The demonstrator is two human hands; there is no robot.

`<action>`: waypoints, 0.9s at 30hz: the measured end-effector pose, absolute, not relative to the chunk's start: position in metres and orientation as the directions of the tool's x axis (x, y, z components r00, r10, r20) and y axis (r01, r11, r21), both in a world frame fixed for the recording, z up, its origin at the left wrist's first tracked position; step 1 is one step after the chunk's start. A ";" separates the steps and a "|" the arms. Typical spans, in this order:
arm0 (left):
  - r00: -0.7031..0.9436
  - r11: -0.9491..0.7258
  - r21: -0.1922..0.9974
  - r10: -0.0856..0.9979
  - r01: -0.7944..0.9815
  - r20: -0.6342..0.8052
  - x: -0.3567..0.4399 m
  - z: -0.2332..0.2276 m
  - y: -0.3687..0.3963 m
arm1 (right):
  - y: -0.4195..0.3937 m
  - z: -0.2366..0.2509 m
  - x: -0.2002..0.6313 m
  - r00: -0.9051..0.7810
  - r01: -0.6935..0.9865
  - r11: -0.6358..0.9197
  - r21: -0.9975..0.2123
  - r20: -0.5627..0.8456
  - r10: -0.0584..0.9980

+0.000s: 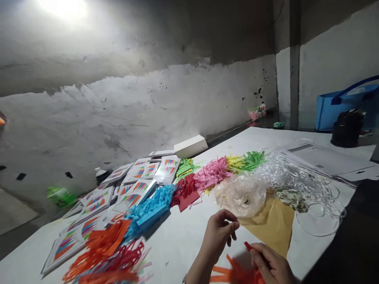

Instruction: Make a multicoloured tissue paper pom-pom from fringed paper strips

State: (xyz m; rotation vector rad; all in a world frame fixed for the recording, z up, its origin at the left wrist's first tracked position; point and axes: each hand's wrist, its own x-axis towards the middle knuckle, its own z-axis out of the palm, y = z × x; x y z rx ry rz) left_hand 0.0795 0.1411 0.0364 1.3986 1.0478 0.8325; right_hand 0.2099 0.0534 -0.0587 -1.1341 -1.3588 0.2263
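White desk [183, 236], toward near edge | my right hand [269, 261] grips a red strip [247, 246], orange strips [234, 272] alongside | my left hand [219, 229] half-curled, grip I can't tell

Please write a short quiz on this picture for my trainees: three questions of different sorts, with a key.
1. Which hand grips the red strip?
2. True or false: in this view, the blue bundle lies to the left of the pink bundle.
3. Fill in the colour: the plain box near the wall is ____.

Key:
1. The right hand.
2. True.
3. White.
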 end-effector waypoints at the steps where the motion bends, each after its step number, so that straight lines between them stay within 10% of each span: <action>1: 0.342 0.074 0.994 0.934 0.085 -0.099 0.074 0.035 0.132 | 0.049 -0.053 0.211 0.262 0.447 0.487 -0.750 0.630 0.731; 14: 0.148 0.210 0.934 0.974 -0.290 -0.173 0.012 0.015 0.036 | 0.013 -0.016 0.171 -0.066 0.436 0.535 -0.724 0.567 0.821; 27: 0.180 0.156 0.970 0.976 -0.185 -0.123 -0.029 0.008 -0.005 | -0.010 0.021 0.162 -0.460 0.478 0.547 -0.687 0.335 0.823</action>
